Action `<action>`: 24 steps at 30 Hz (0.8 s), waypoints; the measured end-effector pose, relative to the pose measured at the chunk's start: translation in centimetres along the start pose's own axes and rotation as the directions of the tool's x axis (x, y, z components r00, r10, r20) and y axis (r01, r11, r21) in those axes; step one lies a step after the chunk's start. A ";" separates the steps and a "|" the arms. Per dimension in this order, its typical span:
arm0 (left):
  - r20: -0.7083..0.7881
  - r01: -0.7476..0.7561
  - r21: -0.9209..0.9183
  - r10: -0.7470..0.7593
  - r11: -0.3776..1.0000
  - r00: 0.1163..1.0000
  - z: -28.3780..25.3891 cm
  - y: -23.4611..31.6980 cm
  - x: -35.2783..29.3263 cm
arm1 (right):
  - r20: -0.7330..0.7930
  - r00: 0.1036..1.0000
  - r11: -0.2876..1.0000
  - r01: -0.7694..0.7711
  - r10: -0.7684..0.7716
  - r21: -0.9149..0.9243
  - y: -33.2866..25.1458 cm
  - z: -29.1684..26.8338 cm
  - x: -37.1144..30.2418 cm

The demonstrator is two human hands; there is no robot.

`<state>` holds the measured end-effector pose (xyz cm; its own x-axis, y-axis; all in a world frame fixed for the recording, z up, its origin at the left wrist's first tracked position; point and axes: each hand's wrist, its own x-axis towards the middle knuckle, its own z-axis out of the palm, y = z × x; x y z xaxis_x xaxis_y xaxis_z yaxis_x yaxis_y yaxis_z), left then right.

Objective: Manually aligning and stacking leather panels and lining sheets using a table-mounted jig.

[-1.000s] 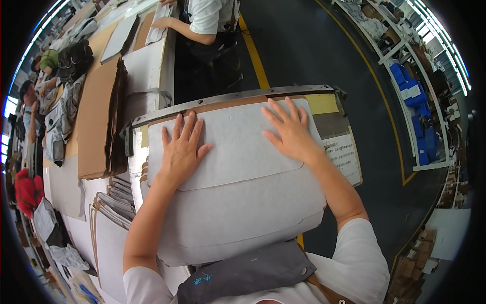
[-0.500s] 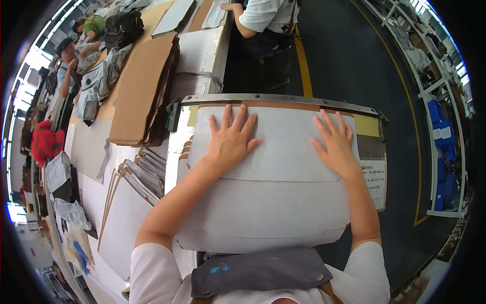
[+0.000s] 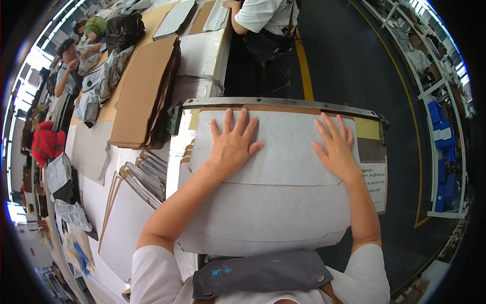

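Both palms lie flat on a large white-faced sheet (image 3: 286, 152) with a straight crease or edge across it. My left hand (image 3: 232, 147) rests on its upper left part, fingers spread and pointing away from me. On the upper right part lies my right hand (image 3: 336, 149), its fingers also apart. Beyond the fingertips a metal bar (image 3: 283, 104) runs across the far edge of the work surface, with a brown strip of board (image 3: 283, 108) showing between bar and sheet. The sheet's near end, with a folded or layered edge, reaches almost to my body. Neither hand grips anything.
Left of me, a stack of brown cardboard sheets (image 3: 142, 96) and a fan of white-faced boards (image 3: 129, 218) lie on a long table. Grey bags (image 3: 96, 91) sit farther left. A person (image 3: 263, 23) works ahead; blue bins (image 3: 443, 137) stand on right-hand shelving.
My hands keep the same places on the sheet, fingers still spread. The whole picture has shifted slightly downward. The sheet has not visibly moved under my hands.
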<state>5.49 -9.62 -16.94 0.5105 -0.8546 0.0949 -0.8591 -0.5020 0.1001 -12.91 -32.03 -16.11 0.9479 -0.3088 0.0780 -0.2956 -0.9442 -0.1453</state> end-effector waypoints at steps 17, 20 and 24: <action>-0.031 -0.015 -0.023 0.014 1.000 0.999 0.1 -0.4 0.0 | -0.074 0.997 1.000 0.003 -0.003 -0.004 0.5 1.2 -0.1; -0.027 0.012 0.000 -0.012 1.000 1.000 0.4 -0.7 0.0 | -0.096 0.995 1.000 0.025 -0.025 -0.005 0.5 1.4 0.1; -0.087 -0.020 -0.006 0.019 1.000 0.996 0.4 -0.9 -0.1 | -0.131 0.991 0.999 0.031 -0.032 -0.010 0.2 1.4 0.1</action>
<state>6.18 -9.19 -17.42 0.4951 -0.8494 0.1826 -0.8688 -0.4840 0.1044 -12.76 -32.12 -17.52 0.9331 -0.2912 0.2110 -0.2676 -0.9542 -0.1334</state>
